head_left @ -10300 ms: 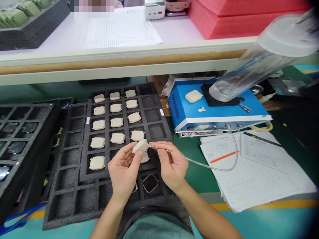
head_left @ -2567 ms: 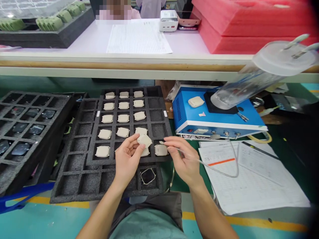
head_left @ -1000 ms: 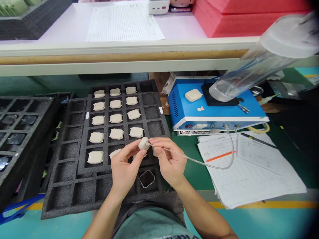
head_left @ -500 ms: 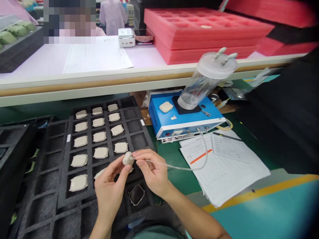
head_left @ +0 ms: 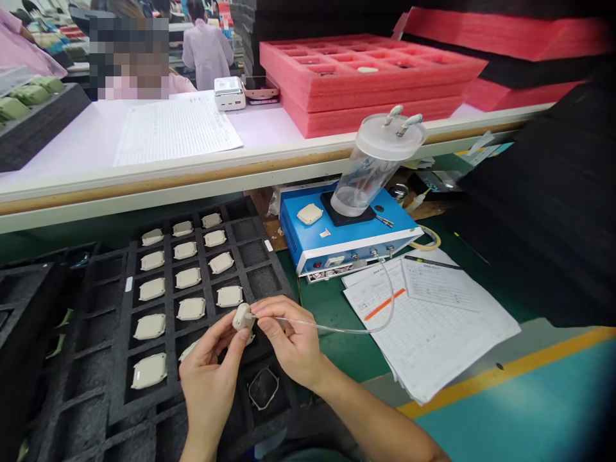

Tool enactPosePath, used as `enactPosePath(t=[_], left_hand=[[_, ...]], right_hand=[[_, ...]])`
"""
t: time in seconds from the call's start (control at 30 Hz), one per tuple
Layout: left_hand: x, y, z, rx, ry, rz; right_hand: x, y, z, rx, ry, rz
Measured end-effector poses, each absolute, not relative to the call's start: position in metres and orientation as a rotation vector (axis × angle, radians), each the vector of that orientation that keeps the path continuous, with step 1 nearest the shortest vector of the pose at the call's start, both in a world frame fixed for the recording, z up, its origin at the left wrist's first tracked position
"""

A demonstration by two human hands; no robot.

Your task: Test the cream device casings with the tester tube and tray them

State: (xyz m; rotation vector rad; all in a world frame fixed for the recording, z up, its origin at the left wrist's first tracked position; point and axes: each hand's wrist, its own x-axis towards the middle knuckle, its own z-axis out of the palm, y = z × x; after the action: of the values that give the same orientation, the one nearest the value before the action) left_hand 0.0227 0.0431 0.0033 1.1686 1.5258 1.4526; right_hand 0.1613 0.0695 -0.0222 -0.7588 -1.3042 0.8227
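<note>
Between the thumb and fingers of my left hand [head_left: 214,372] is a cream watch case [head_left: 242,317], held edge-on over the tray. My right hand [head_left: 291,337] pinches the end of a clear thin tube [head_left: 346,331] against the case's side. From there the tube curves to the front of a blue machine [head_left: 349,247]. Below my hands, the black foam tray [head_left: 257,253] holds rows of similar cream cases [head_left: 149,326]. A case with a dark face [head_left: 263,388] lies in a pocket near my right wrist.
A clear cylinder [head_left: 360,176] stands on the blue machine beside a loose cream case [head_left: 310,213]. Papers [head_left: 433,321] with a pen lie at the right. Above, a shelf [head_left: 183,173] carries red foam trays [head_left: 366,83] and a sheet. People in pink clothing are beyond.
The camera view has shifted, so the shelf and machine appear lower and further left. Both hands keep the watch case and tube together in nearly the same pose.
</note>
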Motion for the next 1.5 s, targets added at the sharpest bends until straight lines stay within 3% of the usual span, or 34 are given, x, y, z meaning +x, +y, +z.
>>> enactPosePath(t=[1.5], left_hand=[[0.0229,0.0404,0.0058,1.193,1.533,1.435]], right_hand=[[0.1607,0.0686,-0.0211,-0.791,-1.31,0.808]])
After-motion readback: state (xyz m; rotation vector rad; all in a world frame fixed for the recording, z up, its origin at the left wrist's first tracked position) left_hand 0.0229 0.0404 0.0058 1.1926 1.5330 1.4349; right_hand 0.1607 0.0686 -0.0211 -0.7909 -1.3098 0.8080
